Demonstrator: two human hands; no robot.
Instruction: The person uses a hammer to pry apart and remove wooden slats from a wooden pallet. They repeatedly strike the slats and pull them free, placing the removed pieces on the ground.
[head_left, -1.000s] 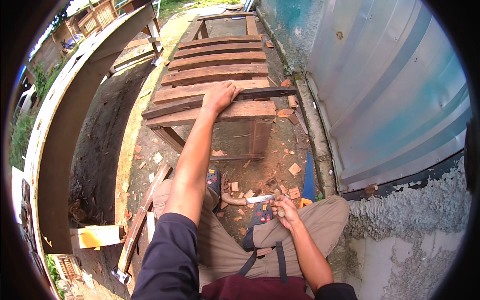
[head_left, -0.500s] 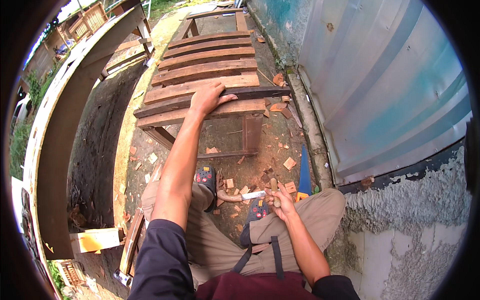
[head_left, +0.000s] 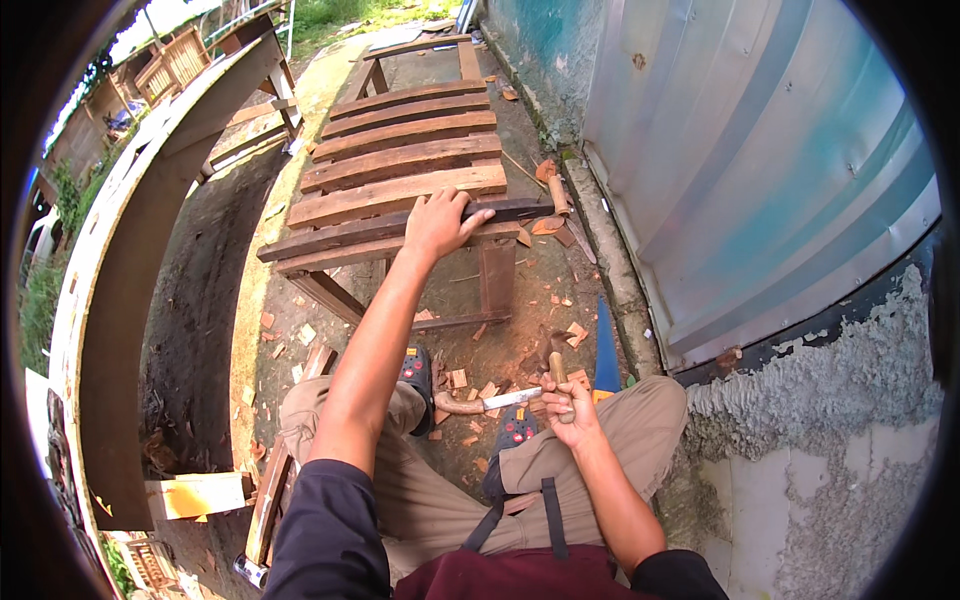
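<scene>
Left hand (head_left: pixel 437 222) lies over a dark wooden strip (head_left: pixel 335 238), fingers at its far edge; whether it grips firmly cannot be told. Strip runs left to right across the near end of a slatted bench (head_left: pixel 400 208). Right hand (head_left: pixel 572 412), nearer, is clenched around a wooden handle (head_left: pixel 557 370). Knife (head_left: pixel 462 405) just left, blade toward that hand; contact unclear. Blue saw (head_left: pixel 606 352) farther right.

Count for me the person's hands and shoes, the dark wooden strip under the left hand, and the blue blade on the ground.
Hands, left hand and right hand: 2
Shoes, left shoe and right shoe: 2
Dark wooden strip: 1
Blue blade: 1
Total: 6
</scene>
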